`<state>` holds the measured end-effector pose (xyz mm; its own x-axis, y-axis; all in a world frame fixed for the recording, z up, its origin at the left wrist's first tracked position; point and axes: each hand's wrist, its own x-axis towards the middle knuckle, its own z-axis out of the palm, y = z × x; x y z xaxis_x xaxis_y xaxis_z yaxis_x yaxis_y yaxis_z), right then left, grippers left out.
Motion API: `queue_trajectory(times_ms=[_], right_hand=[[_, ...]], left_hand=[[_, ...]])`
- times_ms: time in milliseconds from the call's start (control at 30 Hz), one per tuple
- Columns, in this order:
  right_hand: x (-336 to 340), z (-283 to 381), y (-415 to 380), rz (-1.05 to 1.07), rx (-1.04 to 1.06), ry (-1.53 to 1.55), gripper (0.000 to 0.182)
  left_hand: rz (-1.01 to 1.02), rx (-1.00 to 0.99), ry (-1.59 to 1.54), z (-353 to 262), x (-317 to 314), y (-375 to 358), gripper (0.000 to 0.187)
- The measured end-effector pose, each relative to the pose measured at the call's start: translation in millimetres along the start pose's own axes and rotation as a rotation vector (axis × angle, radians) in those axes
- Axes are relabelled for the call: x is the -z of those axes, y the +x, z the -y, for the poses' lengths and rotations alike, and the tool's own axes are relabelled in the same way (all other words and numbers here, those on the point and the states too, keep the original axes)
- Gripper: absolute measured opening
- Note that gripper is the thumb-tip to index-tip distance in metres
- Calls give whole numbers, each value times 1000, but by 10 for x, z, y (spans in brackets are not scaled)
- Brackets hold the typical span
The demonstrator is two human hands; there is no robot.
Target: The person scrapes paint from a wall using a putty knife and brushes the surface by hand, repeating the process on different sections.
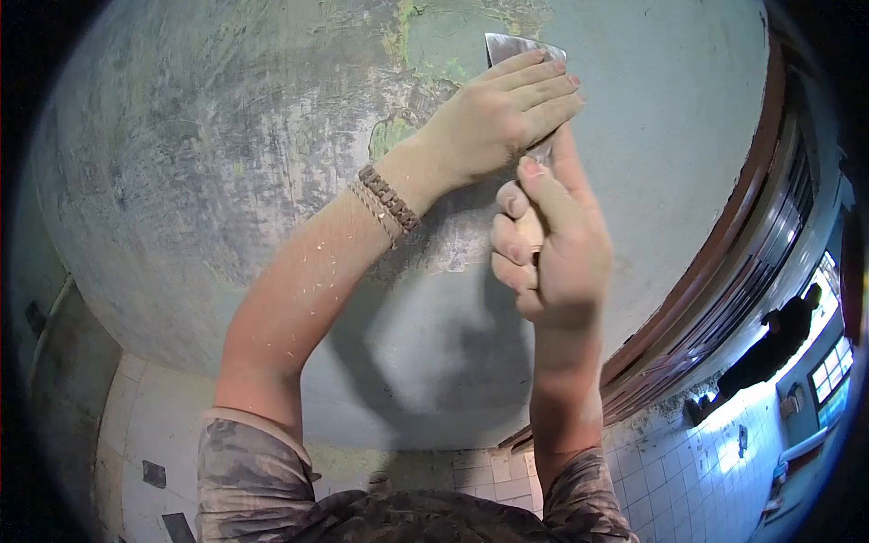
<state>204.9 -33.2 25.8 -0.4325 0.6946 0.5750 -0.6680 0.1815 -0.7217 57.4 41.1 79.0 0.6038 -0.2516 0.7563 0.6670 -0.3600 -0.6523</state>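
A scraper (518, 49) with a wide metal blade is up against the wall (670, 172) near the top of the view. My right hand (572, 244) is closed round its pale handle, thumb up along the neck. Across the blade lies my left hand (509, 110), fingers stretched out flat and pressing on the metal, so only the upper part of the blade shows. Left of the blade, the wall is scraped and patchy (281, 127), with grey marks and flaking green paint (391, 134). Pale dust and small chips cover my hands and left forearm.
A brown-framed opening with slats (715, 244) runs down the right side. Beyond it a person in dark clothing (777, 344) stands near a bright window (830, 371). Tiled floor (652, 462) lies below, with dark flat pieces (155, 473) at lower left.
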Motion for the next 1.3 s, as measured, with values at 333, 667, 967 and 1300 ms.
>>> queue_trajectory(times_ms=[333, 667, 967, 1300], right_hand=[[-93, 114, -53, 52, -27, -33, 53], [-141, 149, -108, 13, -94, -6, 22], [5, 97, -225, 37, -104, -35, 66], [-78, 86, -272, -35, -108, -54, 66]], left_hand=[[-2, 60, -14, -26, 65, 35, 38], [-60, 69, -7, -44, 101, -9, 38], [-6, 92, -84, -126, 105, -111, 42], [29, 129, -80, -186, 111, -149, 38]])
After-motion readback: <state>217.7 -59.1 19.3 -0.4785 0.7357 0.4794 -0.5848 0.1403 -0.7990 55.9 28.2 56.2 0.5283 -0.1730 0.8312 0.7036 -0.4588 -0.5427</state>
